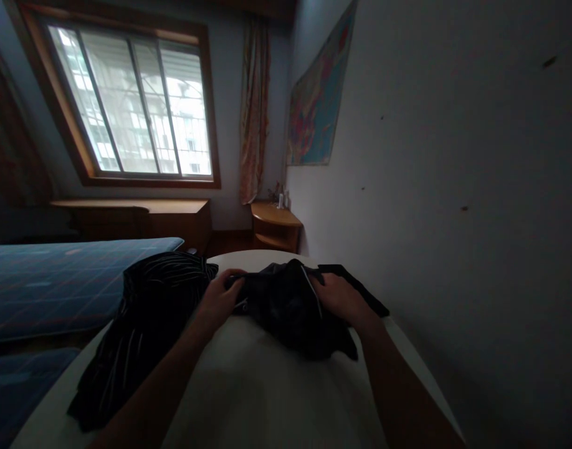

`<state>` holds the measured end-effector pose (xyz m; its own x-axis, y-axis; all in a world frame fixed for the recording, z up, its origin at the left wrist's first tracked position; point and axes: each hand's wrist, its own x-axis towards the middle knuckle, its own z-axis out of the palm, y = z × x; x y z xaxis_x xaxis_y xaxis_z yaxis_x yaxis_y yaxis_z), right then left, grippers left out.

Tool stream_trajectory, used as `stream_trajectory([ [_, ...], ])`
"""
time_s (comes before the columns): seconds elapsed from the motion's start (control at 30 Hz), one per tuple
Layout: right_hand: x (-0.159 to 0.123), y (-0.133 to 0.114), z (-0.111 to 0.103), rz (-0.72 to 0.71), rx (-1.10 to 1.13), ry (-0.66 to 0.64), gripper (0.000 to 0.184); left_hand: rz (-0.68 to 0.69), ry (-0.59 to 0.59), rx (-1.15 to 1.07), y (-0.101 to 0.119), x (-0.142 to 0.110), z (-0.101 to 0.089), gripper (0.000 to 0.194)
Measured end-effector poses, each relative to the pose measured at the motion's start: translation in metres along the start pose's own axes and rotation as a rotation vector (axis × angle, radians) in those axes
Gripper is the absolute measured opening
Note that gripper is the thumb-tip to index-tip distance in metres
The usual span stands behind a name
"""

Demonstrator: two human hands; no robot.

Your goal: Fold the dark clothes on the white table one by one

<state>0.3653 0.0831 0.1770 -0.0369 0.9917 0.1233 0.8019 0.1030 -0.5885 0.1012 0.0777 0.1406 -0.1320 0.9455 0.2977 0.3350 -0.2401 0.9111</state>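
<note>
A dark garment (286, 305), black with a thin white line, lies bunched on the round pale table (267, 393). Its exact kind is hard to tell in the dim light. My left hand (225, 293) pinches its left edge between thumb and fingers. On the other side, my right hand (339, 296) grips the cloth, its fingertips partly hidden in the folds. Left of my left forearm lies a black garment with white stripes (150, 318), heaped on the table. Behind my right hand, a flat folded black cloth (361, 290) rests near the table's right edge.
A blue plaid mattress (57, 280) stands beyond the table on the left. A white wall (430, 218) rises close on the right. Farther back are a wooden desk (178, 206) under the window and a corner cabinet (276, 215) bearing small items.
</note>
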Motion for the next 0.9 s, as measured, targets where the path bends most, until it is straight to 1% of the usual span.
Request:
stream_trajectory([
  [0.07,0.003,0.0,-0.006,-0.055,0.065,0.072,0.044,0.073,0.054,0.076,0.001,-0.001,-0.001,0.036],
  [0.1,0.003,-0.002,-0.007,-0.096,0.119,0.104,0.043,0.103,0.041,0.102,0.002,-0.004,0.001,0.037],
  [0.17,0.003,-0.009,-0.007,-0.176,0.249,0.142,0.042,0.111,-0.063,0.083,0.001,-0.011,0.009,0.048],
  [0.2,0.002,-0.013,-0.006,-0.208,0.319,0.138,0.041,0.1,-0.131,0.045,0.0,-0.015,0.013,0.058],
  [0.27,-0.001,-0.02,-0.002,-0.252,0.45,0.062,0.04,0.08,-0.253,-0.045,-0.001,-0.023,0.022,0.084],
  [0.3,-0.002,-0.022,0.0,-0.264,0.499,0.005,0.039,0.084,-0.306,-0.084,-0.002,-0.025,0.026,0.092],
  [0.33,-0.004,-0.024,0.002,-0.274,0.534,-0.05,0.039,0.098,-0.352,-0.113,-0.002,-0.027,0.028,0.095],
  [0.37,-0.005,-0.024,0.004,-0.284,0.551,-0.092,0.038,0.115,-0.389,-0.131,-0.002,-0.028,0.029,0.092],
  [0.4,-0.005,-0.024,0.006,-0.293,0.551,-0.117,0.038,0.13,-0.419,-0.137,-0.002,-0.028,0.03,0.085],
  [0.43,-0.004,-0.023,0.008,-0.296,0.539,-0.119,0.038,0.137,-0.435,-0.134,-0.001,-0.027,0.03,0.072],
  [0.5,-0.002,-0.018,0.01,-0.256,0.481,-0.069,0.04,0.103,-0.422,-0.126,0.001,-0.024,0.029,0.046],
  [0.53,-0.001,-0.016,0.01,-0.215,0.43,-0.026,0.041,0.056,-0.395,-0.148,0.003,-0.022,0.028,0.037],
  [0.57,0.0,-0.014,0.01,-0.171,0.367,0.031,0.043,-0.008,-0.36,-0.195,0.004,-0.021,0.027,0.034],
  [0.63,-0.001,-0.013,0.008,-0.11,0.243,0.15,0.044,-0.154,-0.268,-0.356,0.006,-0.02,0.025,0.036],
  [0.67,-0.003,-0.014,0.007,-0.111,0.204,0.186,0.043,-0.22,-0.228,-0.446,0.008,-0.02,0.025,0.037],
  [0.7,-0.005,-0.015,0.007,-0.135,0.188,0.193,0.041,-0.275,-0.197,-0.525,0.009,-0.02,0.024,0.038],
  [0.73,-0.008,-0.017,0.007,-0.174,0.19,0.169,0.04,-0.315,-0.177,-0.586,0.01,-0.021,0.024,0.038],
  [0.8,-0.015,-0.021,0.009,-0.265,0.208,0.062,0.044,-0.359,-0.163,-0.649,0.014,-0.022,0.023,0.035],
  [0.87,-0.018,-0.025,0.013,-0.336,0.199,-0.033,0.049,-0.37,-0.168,-0.657,0.017,-0.024,0.023,0.035],
  [0.9,-0.018,-0.026,0.016,-0.352,0.187,-0.057,0.046,-0.362,-0.171,-0.647,0.019,-0.025,0.023,0.036],
])
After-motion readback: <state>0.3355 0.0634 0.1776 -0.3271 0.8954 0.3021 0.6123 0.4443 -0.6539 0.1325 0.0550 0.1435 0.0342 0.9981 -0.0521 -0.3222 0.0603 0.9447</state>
